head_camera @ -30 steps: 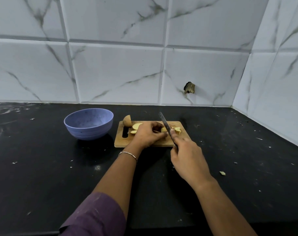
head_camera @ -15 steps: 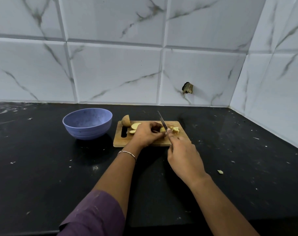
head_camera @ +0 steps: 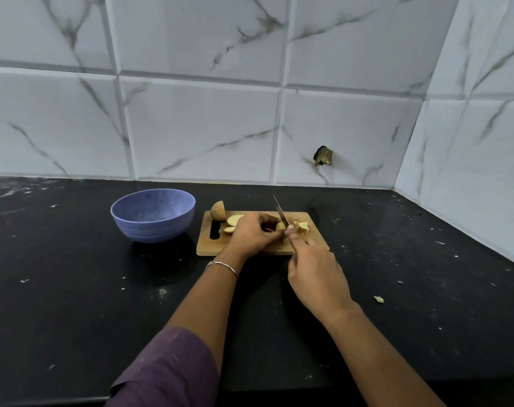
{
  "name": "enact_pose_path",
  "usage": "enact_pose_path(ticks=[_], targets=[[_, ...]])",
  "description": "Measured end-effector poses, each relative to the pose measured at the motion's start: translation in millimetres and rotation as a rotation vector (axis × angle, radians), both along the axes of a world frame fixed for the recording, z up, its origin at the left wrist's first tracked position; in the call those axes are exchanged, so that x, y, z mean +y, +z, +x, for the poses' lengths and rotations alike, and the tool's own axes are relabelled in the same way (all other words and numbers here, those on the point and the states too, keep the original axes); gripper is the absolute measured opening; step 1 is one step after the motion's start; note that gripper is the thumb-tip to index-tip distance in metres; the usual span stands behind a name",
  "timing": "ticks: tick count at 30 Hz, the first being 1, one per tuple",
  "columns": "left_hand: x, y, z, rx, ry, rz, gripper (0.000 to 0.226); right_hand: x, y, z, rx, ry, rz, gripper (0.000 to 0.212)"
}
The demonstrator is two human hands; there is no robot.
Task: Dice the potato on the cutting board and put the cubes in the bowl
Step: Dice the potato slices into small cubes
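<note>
Head view: a wall of white marble-pattern tiles (head_camera: pixel 203 127) fills the far half, with a dark broken hole (head_camera: pixel 323 156) low in one tile to the right. Below it a black countertop (head_camera: pixel 73 289), flecked with pale crumbs, runs to the near edge. A purple sleeve (head_camera: pixel 167 368) covers the near part of the left arm.

A blue speckled bowl (head_camera: pixel 153 230) stands upright on the counter at the far left, just beside the wooden cutting board (head_camera: pixel 211 248) and not touching it.

The left hand (head_camera: pixel 251 233) rests on the middle of the board, its fingers curled down over a potato piece (head_camera: pixel 280 226) and pinning it in place. The right hand (head_camera: pixel 317 274) is at the near right edge of the board, wrapped round the handle of a knife (head_camera: pixel 280 212). The handle itself is hidden in the grip. The blade slants up and away, its lower part against the held piece.

An unpeeled potato half (head_camera: pixel 218 210) sits at the far left corner of the board. Two potato slices (head_camera: pixel 235 220) lie flat just left of the left hand. A small heap of potato cubes (head_camera: pixel 302 228) lies on the board right of the blade. One stray potato bit (head_camera: pixel 378 299) lies on the counter well right of the right wrist. A thin bracelet (head_camera: pixel 222 265) circles the left wrist.
</note>
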State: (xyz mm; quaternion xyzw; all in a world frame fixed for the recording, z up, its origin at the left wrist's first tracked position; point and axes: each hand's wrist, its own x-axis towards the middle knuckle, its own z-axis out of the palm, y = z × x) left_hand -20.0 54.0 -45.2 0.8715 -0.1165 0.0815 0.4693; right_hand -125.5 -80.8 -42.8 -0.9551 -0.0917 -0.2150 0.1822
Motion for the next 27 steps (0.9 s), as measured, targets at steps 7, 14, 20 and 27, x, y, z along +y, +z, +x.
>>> enact_pose_path(ticks=[7, 14, 20, 27], targets=[[0, 3, -4, 0.004, -0.035, 0.006, 0.036, 3, 1, 11, -0.022, 0.01, 0.003, 0.055], [-1, 4, -8, 0.001, -0.004, 0.032, 0.04, 1, -1, 5, -0.022, 0.023, 0.009, 0.056], [-1, 3, -8, 0.008, 0.037, 0.064, 0.04, 5, 0, 7, -0.013, 0.028, 0.013, 0.054], [-5, 2, -8, -0.012, 0.081, 0.08, 0.036, 5, -2, 7, 0.006, 0.007, -0.037, 0.056]])
